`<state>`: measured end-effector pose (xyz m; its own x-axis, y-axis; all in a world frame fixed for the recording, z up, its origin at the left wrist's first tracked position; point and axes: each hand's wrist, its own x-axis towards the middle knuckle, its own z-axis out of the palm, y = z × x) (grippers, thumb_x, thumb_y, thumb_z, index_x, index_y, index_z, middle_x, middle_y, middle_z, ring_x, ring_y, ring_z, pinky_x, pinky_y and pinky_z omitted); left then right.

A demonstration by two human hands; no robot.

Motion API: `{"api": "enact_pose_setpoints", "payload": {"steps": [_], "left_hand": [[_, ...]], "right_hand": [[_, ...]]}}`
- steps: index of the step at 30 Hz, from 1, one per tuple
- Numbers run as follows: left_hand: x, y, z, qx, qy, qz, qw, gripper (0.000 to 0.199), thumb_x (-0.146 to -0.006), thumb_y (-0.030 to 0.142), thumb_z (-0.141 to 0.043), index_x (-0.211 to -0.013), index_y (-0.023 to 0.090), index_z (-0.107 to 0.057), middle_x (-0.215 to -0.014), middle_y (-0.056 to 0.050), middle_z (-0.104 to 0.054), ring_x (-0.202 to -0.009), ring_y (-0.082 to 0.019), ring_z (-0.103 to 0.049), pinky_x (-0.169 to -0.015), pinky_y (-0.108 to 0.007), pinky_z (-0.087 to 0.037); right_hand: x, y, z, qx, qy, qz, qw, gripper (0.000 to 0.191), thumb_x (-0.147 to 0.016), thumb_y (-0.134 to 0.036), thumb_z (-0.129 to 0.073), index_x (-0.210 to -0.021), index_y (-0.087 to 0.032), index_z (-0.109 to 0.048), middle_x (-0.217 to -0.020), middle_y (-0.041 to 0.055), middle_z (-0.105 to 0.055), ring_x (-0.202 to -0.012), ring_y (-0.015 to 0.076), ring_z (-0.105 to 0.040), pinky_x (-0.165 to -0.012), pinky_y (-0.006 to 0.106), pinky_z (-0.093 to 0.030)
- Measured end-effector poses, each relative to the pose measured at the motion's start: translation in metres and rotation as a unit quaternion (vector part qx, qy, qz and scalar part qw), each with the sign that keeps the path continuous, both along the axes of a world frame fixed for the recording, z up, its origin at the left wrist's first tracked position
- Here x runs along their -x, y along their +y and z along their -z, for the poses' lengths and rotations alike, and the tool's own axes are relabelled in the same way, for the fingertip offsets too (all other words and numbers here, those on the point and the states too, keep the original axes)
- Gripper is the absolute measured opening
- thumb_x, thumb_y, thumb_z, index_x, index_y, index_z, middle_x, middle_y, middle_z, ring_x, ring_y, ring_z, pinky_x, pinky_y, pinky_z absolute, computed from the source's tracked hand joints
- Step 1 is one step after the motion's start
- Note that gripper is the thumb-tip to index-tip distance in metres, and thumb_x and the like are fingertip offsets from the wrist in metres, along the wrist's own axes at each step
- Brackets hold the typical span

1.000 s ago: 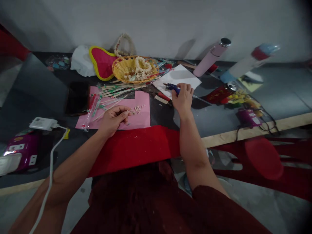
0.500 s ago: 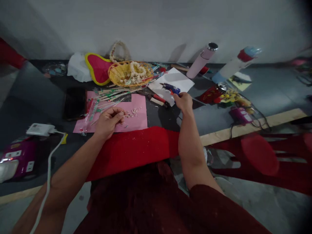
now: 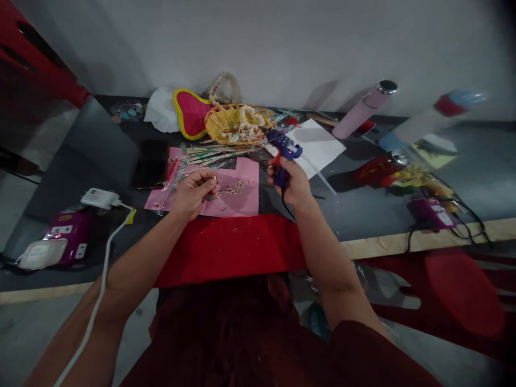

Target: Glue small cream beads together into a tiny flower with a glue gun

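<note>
My right hand [image 3: 293, 181] is wrapped round the handle of a blue glue gun [image 3: 283, 144] with a red-orange trigger, its nozzle pointing up and left. Thumb and fingers of my left hand [image 3: 194, 194] are pinched over the left part of a pink sheet [image 3: 250, 201]; a small pale piece shows at the fingertips, too small to name. Small pale pieces [image 3: 231, 189] lie on the sheet beside this hand. Behind it are thin sticks [image 3: 209, 153] with green marks and a yellow basket [image 3: 220, 122] holding a pale beaded ring.
A phone [image 3: 151, 164] and purple power block [image 3: 70, 236] lie left. Right are a pink flask [image 3: 360, 113], red can [image 3: 374, 167], blurred bottle [image 3: 419, 126] and another purple block [image 3: 433, 212]. A red cloth [image 3: 229, 250] hangs at the front edge.
My right hand has lifted the glue gun off the white paper and brought it left and nearer. My left hand stays pinched by the pale pieces. The whole view has shifted.
</note>
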<state>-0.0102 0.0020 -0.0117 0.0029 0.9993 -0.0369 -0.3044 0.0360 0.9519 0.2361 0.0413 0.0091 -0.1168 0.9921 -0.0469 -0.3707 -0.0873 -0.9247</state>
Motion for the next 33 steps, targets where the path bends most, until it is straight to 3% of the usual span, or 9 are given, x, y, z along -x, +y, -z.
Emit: {"api": "enact_pose_setpoints", "payload": {"steps": [4,9,12,19,33], "left_hand": [[0.003,0.002,-0.002,-0.009,0.006,-0.022,1.000,0.021,-0.067,0.023,-0.071,-0.085,0.015,-0.065,-0.076,-0.002,-0.066,-0.053,-0.006,-0.055,-0.047,-0.017,-0.045],[0.005,0.003,-0.002,0.000,-0.002,-0.022,1.000,0.026,-0.068,0.025,-0.072,-0.090,0.016,-0.063,-0.077,-0.003,-0.066,-0.059,-0.008,-0.059,-0.050,-0.019,-0.049],[0.005,0.003,-0.002,0.000,-0.005,-0.020,1.000,0.026,-0.068,0.025,-0.072,-0.090,0.016,-0.061,-0.076,-0.003,-0.067,-0.060,-0.009,-0.061,-0.051,-0.019,-0.050],[0.004,0.004,-0.003,0.007,-0.007,-0.029,1.000,0.024,-0.068,0.025,-0.072,-0.088,0.015,-0.061,-0.077,-0.003,-0.068,-0.061,-0.009,-0.062,-0.053,-0.020,-0.050],[0.003,0.004,-0.002,0.015,-0.006,-0.020,1.000,0.021,-0.070,0.022,-0.070,-0.086,0.016,-0.058,-0.077,-0.003,-0.068,-0.062,-0.010,-0.062,-0.054,-0.021,-0.050]], "right_hand": [[0.021,-0.015,0.006,-0.061,-0.037,-0.085,0.994,0.025,-0.075,-0.031,-0.065,-0.096,-0.022,-0.054,-0.094,0.0016,-0.062,-0.067,0.0090,-0.054,-0.054,0.022,-0.043],[0.027,-0.021,0.009,-0.100,-0.125,-0.189,0.969,0.030,-0.080,-0.042,-0.061,-0.097,-0.019,-0.053,-0.087,0.0027,-0.060,-0.062,0.0083,-0.049,-0.057,0.024,-0.043],[0.028,-0.021,0.012,-0.125,-0.154,-0.196,0.960,0.033,-0.083,-0.048,-0.056,-0.098,-0.019,-0.052,-0.091,0.0036,-0.058,-0.063,0.0078,-0.047,-0.058,0.024,-0.042],[0.024,-0.019,0.014,-0.154,-0.257,-0.197,0.934,0.035,-0.085,-0.053,-0.050,-0.090,-0.019,-0.050,-0.070,-0.0012,-0.050,-0.064,0.0097,-0.045,-0.061,0.025,-0.040],[0.026,-0.022,0.008,-0.159,-0.242,-0.224,0.931,0.035,-0.085,-0.054,-0.049,-0.086,-0.019,-0.052,-0.070,-0.0008,-0.050,-0.062,0.0100,-0.044,-0.059,0.025,-0.041]]}}
